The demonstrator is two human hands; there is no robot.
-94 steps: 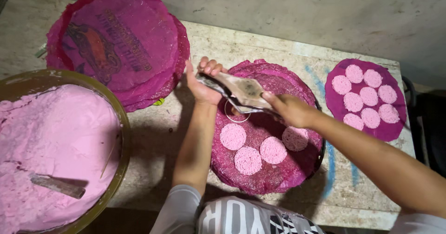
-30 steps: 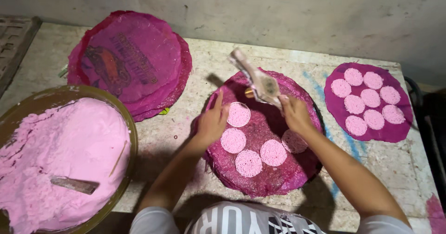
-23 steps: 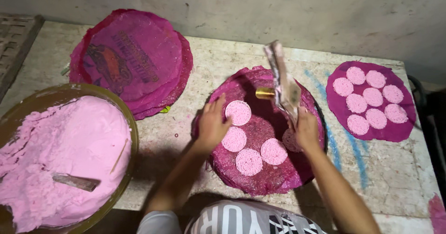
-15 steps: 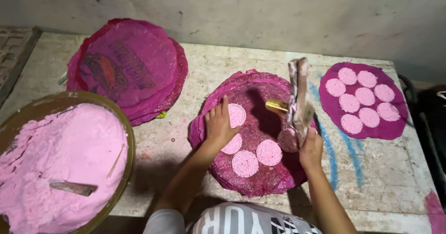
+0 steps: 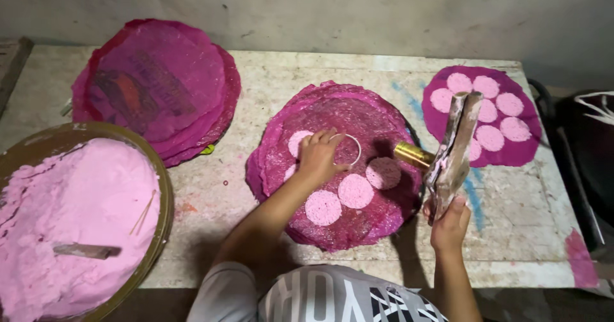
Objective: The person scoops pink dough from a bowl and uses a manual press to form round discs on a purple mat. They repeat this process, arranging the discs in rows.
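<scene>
At centre frame, the left hand (image 5: pixel 318 157) pinches a thin metal ring (image 5: pixel 346 149) on a magenta sheet (image 5: pixel 358 114) bearing pink discs (image 5: pixel 355 191). The right hand (image 5: pixel 449 223) grips an upright wooden mould (image 5: pixel 454 152). A pink-filled basin (image 5: pixel 163 188) sits lower left on the table (image 5: pixel 256 72).

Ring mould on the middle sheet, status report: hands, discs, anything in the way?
Left hand on ring mould, middle magenta sheet. Right hand holds crusted scraper upright, clear of sheet. Four pink discs visible. Brass cylinder at sheet's right edge.
</scene>
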